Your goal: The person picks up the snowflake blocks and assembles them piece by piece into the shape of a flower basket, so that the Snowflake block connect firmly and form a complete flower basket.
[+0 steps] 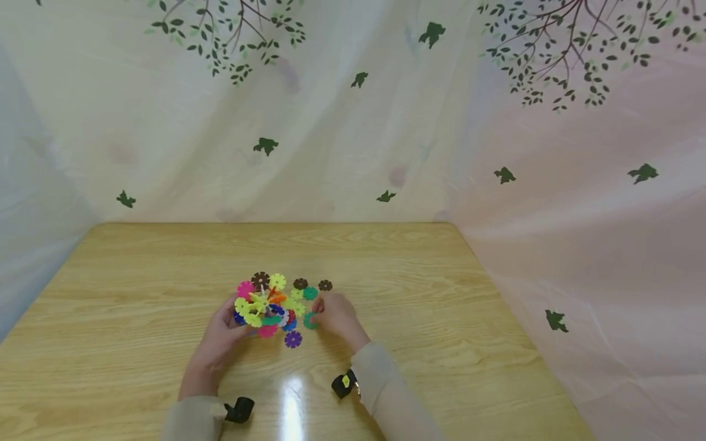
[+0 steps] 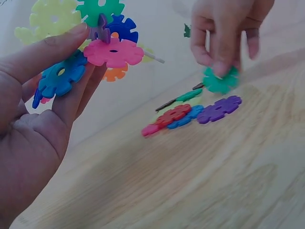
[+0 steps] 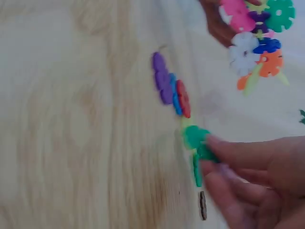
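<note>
My left hand (image 1: 217, 340) grips a cluster of interlocked notched plastic discs (image 1: 260, 303), in yellow, pink, blue, green, orange and other colours. The left wrist view shows it raised off the table, with the thumb on top near a pink disc (image 2: 113, 53) and a blue disc (image 2: 63, 78) by the fingers. To its right, my right hand (image 1: 339, 315) pinches a green notched disc (image 3: 194, 136) by its edge between thumb and fingers. That disc is apart from the cluster, just above the loose discs. Some discs behind the cluster are hidden in the head view.
Loose discs lie on the wooden table (image 1: 419, 275): a purple disc (image 1: 293, 339), a red disc (image 2: 173, 116), a blue disc (image 3: 175, 95), another green disc (image 1: 311, 293) and brown discs, one at the far right (image 1: 325, 285). A leaf-printed curtain (image 1: 331, 122) hangs behind.
</note>
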Demonstrator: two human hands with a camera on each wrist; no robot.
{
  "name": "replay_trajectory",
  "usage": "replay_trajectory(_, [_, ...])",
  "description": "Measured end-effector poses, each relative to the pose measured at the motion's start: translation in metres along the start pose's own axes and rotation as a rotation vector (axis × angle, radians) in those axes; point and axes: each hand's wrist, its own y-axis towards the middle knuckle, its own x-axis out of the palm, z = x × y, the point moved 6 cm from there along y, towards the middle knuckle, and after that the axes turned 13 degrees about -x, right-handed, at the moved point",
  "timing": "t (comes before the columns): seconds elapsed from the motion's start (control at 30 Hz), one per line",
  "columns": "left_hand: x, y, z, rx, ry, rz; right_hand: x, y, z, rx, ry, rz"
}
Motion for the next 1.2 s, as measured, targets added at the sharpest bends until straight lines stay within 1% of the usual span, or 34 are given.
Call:
replay_trajectory(0.07, [0.004,0.001,0.0,0.013,0.002,-0.018,-0.006,-0.001,0.001,0.023,0.238,0.145])
replay_trajectory(0.13, [0.007,0.002,-0.001,0.024,0.01,-0.036,-0.012,-0.002,0.001,0.009,0.458,0.279])
replay_trajectory(0.17, [0.009,0.002,-0.001,0.029,0.01,-0.045,-0.014,-0.003,-0.001,-0.002,0.542,0.325])
replay_trajectory(0.2, [0.01,0.003,-0.001,0.031,0.009,-0.053,-0.015,-0.003,-0.003,-0.016,0.59,0.35])
replay_trajectory(0.23, [0.012,0.003,-0.001,0.034,0.013,-0.06,-0.016,-0.004,-0.005,-0.029,0.612,0.36])
replay_trajectory(0.33, [0.015,0.004,-0.002,0.034,0.013,-0.067,-0.017,-0.008,-0.011,-0.053,0.62,0.345])
replay_trajectory(0.57, [0.021,0.005,-0.003,0.009,0.037,-0.068,-0.015,-0.016,-0.018,-0.068,0.557,0.311])
replay_trajectory(0.77, [0.022,0.005,-0.003,0.003,0.067,-0.043,-0.015,-0.02,-0.02,-0.096,0.549,0.322])
replay_trajectory(0.9, [0.022,0.006,-0.003,-0.001,0.095,-0.028,-0.014,-0.022,-0.022,-0.116,0.517,0.323])
replay_trajectory(1.07, [0.025,0.007,-0.005,-0.009,0.094,-0.046,-0.015,-0.023,-0.024,-0.137,0.462,0.312])
replay_trajectory(1.2, [0.027,0.007,-0.007,-0.025,0.108,-0.053,-0.012,-0.024,-0.023,-0.136,0.472,0.302])
